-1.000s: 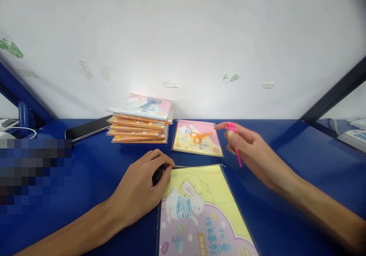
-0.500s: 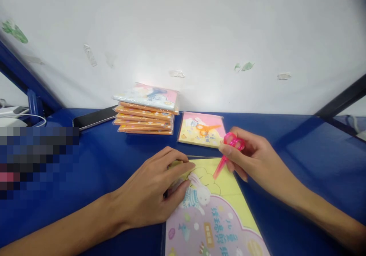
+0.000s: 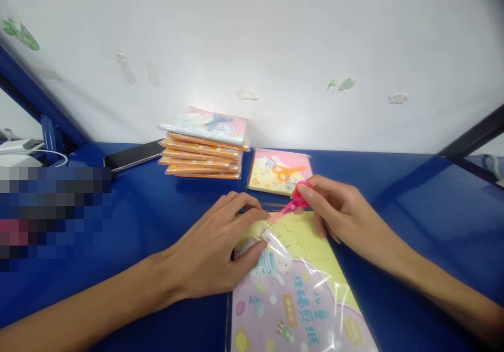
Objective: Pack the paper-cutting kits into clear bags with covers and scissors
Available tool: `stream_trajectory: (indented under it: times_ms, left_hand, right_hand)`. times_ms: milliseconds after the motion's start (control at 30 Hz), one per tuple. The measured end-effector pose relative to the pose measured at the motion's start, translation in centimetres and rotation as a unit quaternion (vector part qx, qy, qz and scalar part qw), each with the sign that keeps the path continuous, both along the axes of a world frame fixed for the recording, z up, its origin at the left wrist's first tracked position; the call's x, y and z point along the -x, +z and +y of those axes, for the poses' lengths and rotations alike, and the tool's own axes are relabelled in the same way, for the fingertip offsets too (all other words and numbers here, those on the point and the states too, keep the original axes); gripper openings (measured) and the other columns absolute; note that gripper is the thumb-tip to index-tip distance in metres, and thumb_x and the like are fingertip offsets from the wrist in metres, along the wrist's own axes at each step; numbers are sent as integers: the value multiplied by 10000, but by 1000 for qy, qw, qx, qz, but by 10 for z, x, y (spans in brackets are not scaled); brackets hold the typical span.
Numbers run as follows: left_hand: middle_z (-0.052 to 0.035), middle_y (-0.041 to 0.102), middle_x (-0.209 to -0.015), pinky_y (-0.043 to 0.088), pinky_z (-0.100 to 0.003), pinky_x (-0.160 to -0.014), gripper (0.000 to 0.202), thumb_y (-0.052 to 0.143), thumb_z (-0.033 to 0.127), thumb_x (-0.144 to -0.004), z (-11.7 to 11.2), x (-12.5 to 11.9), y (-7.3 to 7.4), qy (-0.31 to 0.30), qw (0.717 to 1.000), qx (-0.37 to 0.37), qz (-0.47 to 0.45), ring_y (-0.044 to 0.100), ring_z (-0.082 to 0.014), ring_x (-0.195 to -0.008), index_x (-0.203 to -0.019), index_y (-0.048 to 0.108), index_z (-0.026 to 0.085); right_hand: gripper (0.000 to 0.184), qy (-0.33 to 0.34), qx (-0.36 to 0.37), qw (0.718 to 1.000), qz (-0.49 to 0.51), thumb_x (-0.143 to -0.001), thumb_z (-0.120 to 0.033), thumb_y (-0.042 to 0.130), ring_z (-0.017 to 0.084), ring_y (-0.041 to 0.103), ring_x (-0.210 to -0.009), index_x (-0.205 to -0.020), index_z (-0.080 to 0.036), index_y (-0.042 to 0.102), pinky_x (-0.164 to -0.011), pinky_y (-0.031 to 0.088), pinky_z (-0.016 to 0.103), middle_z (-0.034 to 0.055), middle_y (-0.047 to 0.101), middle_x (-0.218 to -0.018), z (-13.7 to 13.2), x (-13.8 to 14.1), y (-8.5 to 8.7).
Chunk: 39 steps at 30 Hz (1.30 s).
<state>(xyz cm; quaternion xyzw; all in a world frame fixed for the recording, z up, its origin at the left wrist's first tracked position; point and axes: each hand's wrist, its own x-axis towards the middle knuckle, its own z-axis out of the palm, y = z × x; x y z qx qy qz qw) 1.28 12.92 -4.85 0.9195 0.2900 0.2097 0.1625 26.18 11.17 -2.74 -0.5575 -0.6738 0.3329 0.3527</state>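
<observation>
Head view (only cam).

R hand (image 3: 338, 205): gripping pink scissors (image 3: 294, 204) by the handles, thumb on top; blades point twd L fingers. Can't tell if blades are apart.

L hand (image 3: 220, 242): half-curled over the far L corner of the lg pack (image 3: 303, 315), thumb & index a little apart. Can't tell if wrap (image 3: 328, 281) is pinched btwn them.

Lg pack: flat on desk (image 3: 394, 194), btwn & below both hands, running off the near edge of view.

Change: approx 1 s ago scissors hung R of pack, blades down, well clear of L hand. 0.5 s ago they were over pack's far R part. Now tip is just beside L index, at pack's far edge. Wrap shows new glare streaks fanning out from L thumb, so prob. under tension. Meaning (judgement): both hands now on one spot, scissors brought to the wrap; no cut discernible. L index v. close to tip = nick risk.

Other: sm pack (image 3: 263, 176) just beyond R fingers; stack (image 3: 202, 158) beyond L hand; phone (image 3: 134, 155) L of stack.
</observation>
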Motion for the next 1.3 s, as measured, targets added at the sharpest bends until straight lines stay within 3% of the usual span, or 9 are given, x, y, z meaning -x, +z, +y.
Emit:
stream_trajectory:
  times_ms: [133,300,600,833,967,1100,1300]
  left_hand:
    - [-84,600,-1223,457,-452,-1012,325,537,269,-971,0,-1,1,-2,1000,-1,9,561,-237,-1117,-1287,556,197]
    - [-68,614,-1233,456,-444,-983,333,552,261,-964,-1,-1,1,3,1000,-1,6,559,-241,-1108,-1290,514,210]
    - [-57,621,-1214,452,-436,-957,316,538,259,-971,0,0,0,-3,1000,-11,6,563,-237,-1087,-1282,502,217]
    - [-66,622,-1234,450,-439,-964,308,532,273,-979,0,-1,1,2,1000,-3,9,572,-240,-1100,-1282,512,218]
    - [-70,630,-1227,455,-442,-965,321,528,278,-976,0,-1,1,1,1000,-4,10,578,-245,-1102,-1292,510,223]
    - [-67,629,-1227,454,-437,-970,326,530,274,-973,0,0,0,1,1000,-11,8,584,-240,-1102,-1293,505,219]
    - [-71,620,-1244,450,-448,-992,333,527,267,-972,0,1,-1,4,1000,-14,11,584,-240,-1125,-1301,500,222]
  right_hand:
    - [361,6,-3,1000,0,-981,-528,554,93,432,-453,-804,-224,633,-414,304,239,-48,459,-541,1,-1,-1]
    - [298,7,-6,999,37,-959,-503,610,92,405,-453,-1149,-275,626,-430,336,238,-69,485,-604,5,-3,-10]
    - [300,57,1,998,11,-1009,-477,524,105,362,-524,-1193,-284,663,-450,279,251,-32,508,-687,2,-3,-10]
    - [348,53,17,997,46,-976,-475,596,97,356,-494,-1268,-286,617,-439,289,240,-56,499,-636,4,-4,-13]
    - [347,59,-2,998,1,-977,-462,594,120,507,-592,-1260,-282,683,-486,396,260,32,693,-903,2,-2,-11]
    - [341,82,-49,994,-49,-1000,-406,561,192,660,-875,-1308,-335,688,-651,523,301,57,705,-1212,0,-3,-9]
    - [368,91,-55,992,-73,-1000,-328,545,232,674,-984,-1346,-348,670,-718,554,337,60,701,-1256,2,-8,-14]
